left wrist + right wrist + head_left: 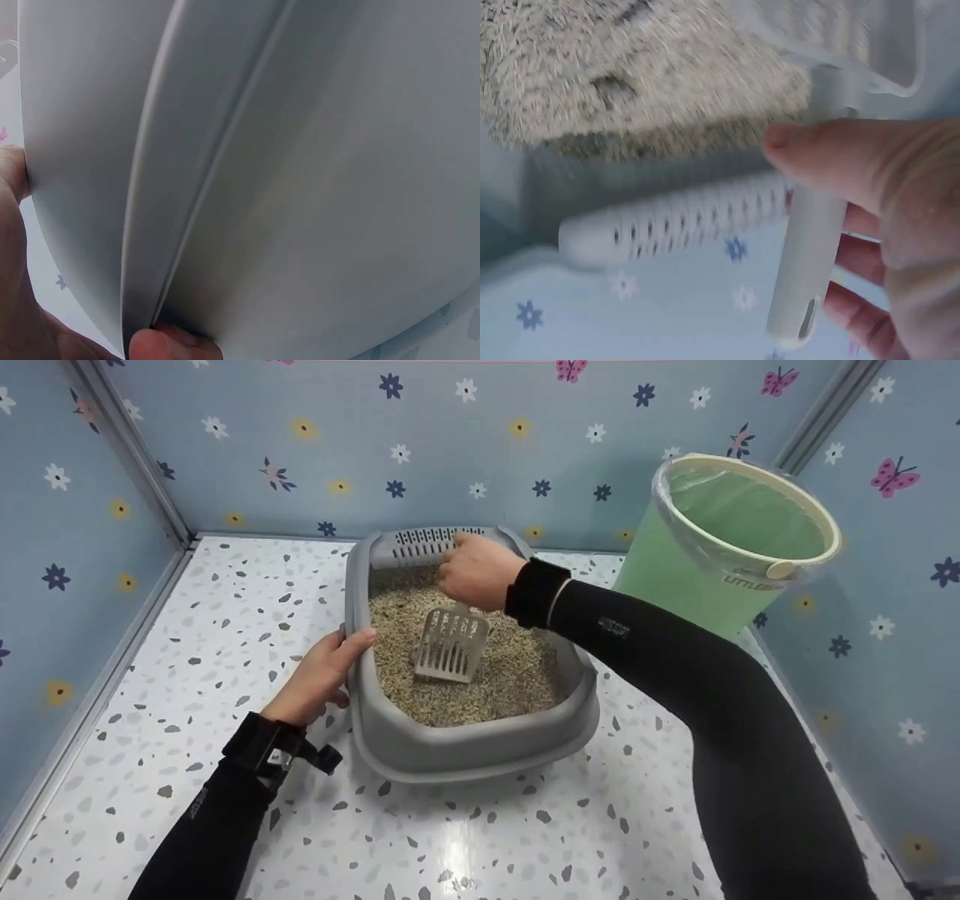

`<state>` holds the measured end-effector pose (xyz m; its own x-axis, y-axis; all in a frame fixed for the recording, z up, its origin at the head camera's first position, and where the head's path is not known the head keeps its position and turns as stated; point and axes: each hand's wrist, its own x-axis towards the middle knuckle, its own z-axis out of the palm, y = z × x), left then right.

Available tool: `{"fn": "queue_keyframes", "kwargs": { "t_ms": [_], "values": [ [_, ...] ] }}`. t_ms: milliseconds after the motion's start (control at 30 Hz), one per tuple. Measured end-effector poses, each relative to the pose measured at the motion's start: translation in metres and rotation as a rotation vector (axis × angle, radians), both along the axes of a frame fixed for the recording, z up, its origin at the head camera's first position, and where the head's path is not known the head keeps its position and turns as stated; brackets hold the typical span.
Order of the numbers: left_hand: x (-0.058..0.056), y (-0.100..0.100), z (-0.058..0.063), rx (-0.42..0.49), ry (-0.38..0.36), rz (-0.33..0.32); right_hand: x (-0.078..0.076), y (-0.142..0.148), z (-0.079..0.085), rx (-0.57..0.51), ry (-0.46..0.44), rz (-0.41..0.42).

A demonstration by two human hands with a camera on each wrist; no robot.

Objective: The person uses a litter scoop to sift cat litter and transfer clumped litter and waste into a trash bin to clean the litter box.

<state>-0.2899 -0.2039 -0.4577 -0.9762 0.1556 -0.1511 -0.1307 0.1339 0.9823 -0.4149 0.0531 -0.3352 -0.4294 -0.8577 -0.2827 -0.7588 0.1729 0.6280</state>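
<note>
A grey litter box [472, 754] stands on the floor, holding tan granular litter [517, 679]. My left hand [319, 675] grips its left side, thumb over the rim; in the left wrist view, fingertips [169, 346] curl under the lip of the outer wall. Above the litter, my right hand [484, 572] holds a slotted litter scoop [450, 649], blade pointing down toward the near side. The right wrist view shows the thumb and fingers around the scoop's pale handle [810, 247]. Whether the blade touches the litter I cannot tell.
To the right stands a green trash bin [675, 577] with a clear plastic liner over its rim. Flower-patterned wall panels [435, 457] enclose the back and both sides. The floor [247, 607] is white with grey speckles.
</note>
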Motion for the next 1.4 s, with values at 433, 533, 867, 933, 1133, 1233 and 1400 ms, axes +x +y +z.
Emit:
{"fn": "queue_keyframes", "kwargs": {
  "t_ms": [433, 533, 867, 933, 1133, 1233, 1400],
  "values": [
    [0.002, -0.001, 0.001, 0.001, -0.015, 0.022, 0.011, 0.034, 0.049, -0.264, -0.34, -0.384],
    [0.001, 0.0, 0.001, -0.007, -0.012, 0.029, 0.012, 0.04, 0.055, -0.245, -0.344, -0.438],
    [0.001, 0.001, -0.001, -0.013, -0.006, 0.033, 0.002, 0.055, 0.043, -0.176, 0.075, -0.224],
    [0.001, 0.001, -0.002, -0.015, -0.005, 0.033, -0.001, 0.054, 0.034, -0.125, 0.151, -0.169],
    [0.002, 0.003, -0.003, -0.014, -0.007, 0.015, -0.015, 0.049, 0.006, -0.007, 0.253, -0.076],
    [0.001, 0.003, -0.003, -0.013, -0.005, 0.012, -0.021, 0.046, -0.005, -0.012, 0.248, -0.088],
    [0.001, 0.002, -0.003, 0.001, 0.001, 0.018, -0.024, 0.042, -0.02, -0.108, 0.14, -0.165]
  ]
}}
